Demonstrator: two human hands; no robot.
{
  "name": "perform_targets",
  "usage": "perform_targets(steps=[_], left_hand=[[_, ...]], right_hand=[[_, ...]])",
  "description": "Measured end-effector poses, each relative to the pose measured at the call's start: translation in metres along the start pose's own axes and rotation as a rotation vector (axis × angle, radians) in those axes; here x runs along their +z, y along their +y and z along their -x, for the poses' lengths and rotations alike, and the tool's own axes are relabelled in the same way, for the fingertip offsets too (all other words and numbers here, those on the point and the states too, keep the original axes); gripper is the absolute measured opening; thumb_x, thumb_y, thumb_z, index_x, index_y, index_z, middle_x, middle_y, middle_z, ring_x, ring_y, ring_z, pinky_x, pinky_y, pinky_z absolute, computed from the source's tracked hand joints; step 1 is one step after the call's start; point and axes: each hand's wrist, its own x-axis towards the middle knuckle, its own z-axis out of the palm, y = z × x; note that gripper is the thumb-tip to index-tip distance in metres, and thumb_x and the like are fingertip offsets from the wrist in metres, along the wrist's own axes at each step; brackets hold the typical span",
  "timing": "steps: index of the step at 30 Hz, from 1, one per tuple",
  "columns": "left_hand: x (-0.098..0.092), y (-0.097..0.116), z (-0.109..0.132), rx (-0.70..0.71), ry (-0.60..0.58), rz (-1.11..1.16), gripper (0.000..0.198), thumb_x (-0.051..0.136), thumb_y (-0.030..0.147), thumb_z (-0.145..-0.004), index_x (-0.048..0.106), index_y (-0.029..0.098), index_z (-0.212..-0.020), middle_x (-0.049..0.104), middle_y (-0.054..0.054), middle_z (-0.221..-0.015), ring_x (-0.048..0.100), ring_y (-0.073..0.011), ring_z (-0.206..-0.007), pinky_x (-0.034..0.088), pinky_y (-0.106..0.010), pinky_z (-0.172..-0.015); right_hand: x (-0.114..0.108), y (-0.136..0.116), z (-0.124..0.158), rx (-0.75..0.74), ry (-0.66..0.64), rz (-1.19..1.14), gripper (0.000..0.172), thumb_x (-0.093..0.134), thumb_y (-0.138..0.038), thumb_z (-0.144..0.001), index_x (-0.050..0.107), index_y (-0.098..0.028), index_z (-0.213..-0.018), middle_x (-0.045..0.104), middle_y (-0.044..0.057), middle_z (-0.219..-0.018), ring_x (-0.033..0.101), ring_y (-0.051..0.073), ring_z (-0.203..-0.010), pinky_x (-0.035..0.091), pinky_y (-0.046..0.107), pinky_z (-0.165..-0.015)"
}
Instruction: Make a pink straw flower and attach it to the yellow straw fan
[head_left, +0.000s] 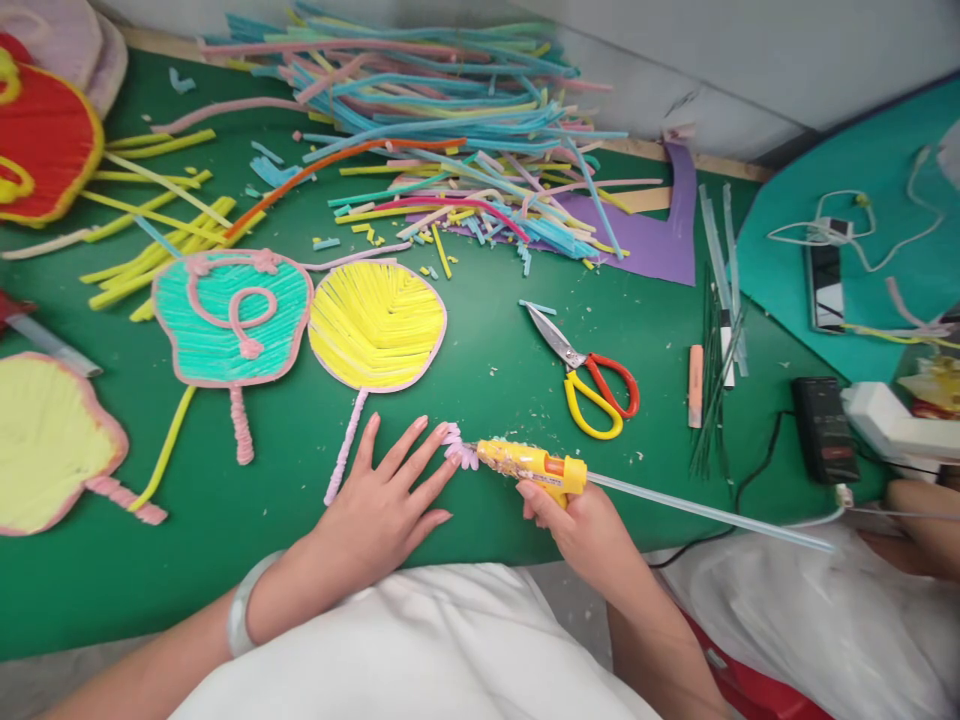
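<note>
My right hand [581, 525] is closed round the handle of a yellow glue gun [534, 465], a long clear glue stick poking out of its back to the right. The nozzle points left at a small pink pipe-cleaner flower [459, 446] on the green table [495, 370]. Flat on the table lies my left hand [386, 500], fingers spread, with its fingertips at the flower. Just beyond it is a yellow pipe-cleaner fan [377, 325] with a pink edge and handle.
A teal fan with pink trim [231, 318] lies left of the yellow one, a pale yellow fan [45, 440] and a red one [41, 145] further left. Scissors [589, 375] lie right of centre. Several loose pipe cleaners [450, 110] are piled at the back. A phone [825, 285] and cables lie at right.
</note>
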Motion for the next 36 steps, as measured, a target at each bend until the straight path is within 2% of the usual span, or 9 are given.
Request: perform_targets(steps=[18, 21, 27, 36], left_hand=[[0.0, 0.0, 0.0, 0.002, -0.001, 0.007, 0.048, 0.055, 0.048, -0.092, 0.057, 0.023, -0.133, 0.045, -0.01, -0.151, 0.039, -0.0343, -0.139, 0.003, -0.065, -0.117], [0.0, 0.0, 0.0, 0.004, 0.002, 0.006, 0.048, 0.055, 0.048, -0.092, 0.057, 0.023, -0.133, 0.046, -0.011, -0.15, 0.04, -0.0354, -0.138, 0.005, -0.066, -0.116], [-0.002, 0.003, -0.002, 0.014, 0.004, 0.015, 0.052, 0.058, 0.055, -0.088, 0.056, 0.032, -0.134, 0.047, -0.017, -0.148, 0.042, -0.0416, -0.135, 0.018, -0.073, -0.108], [-0.001, 0.005, -0.002, -0.004, -0.004, -0.009, 0.052, 0.061, 0.057, -0.085, 0.062, 0.028, -0.128, 0.05, -0.017, -0.146, 0.042, -0.0404, -0.135, 0.013, -0.073, -0.109]], right_hand=[[-0.01, 0.001, 0.007, 0.034, 0.003, 0.037, 0.044, 0.051, -0.057, -0.082, 0.057, -0.021, -0.058, 0.062, 0.004, -0.062, 0.054, 0.017, -0.058, 0.046, 0.03, -0.06], [-0.01, 0.002, 0.007, 0.047, -0.004, 0.029, 0.043, 0.051, -0.056, -0.082, 0.057, -0.021, -0.058, 0.062, 0.004, -0.062, 0.054, 0.017, -0.058, 0.046, 0.029, -0.06], [-0.009, 0.003, 0.006, 0.059, -0.016, 0.042, 0.045, 0.05, -0.058, -0.082, 0.057, -0.021, -0.058, 0.061, 0.003, -0.063, 0.054, 0.017, -0.059, 0.045, 0.029, -0.062], [-0.015, 0.003, 0.009, 0.087, -0.047, 0.047, 0.043, 0.049, -0.058, -0.082, 0.055, -0.021, -0.061, 0.061, 0.003, -0.066, 0.053, 0.017, -0.062, 0.044, 0.029, -0.062]])
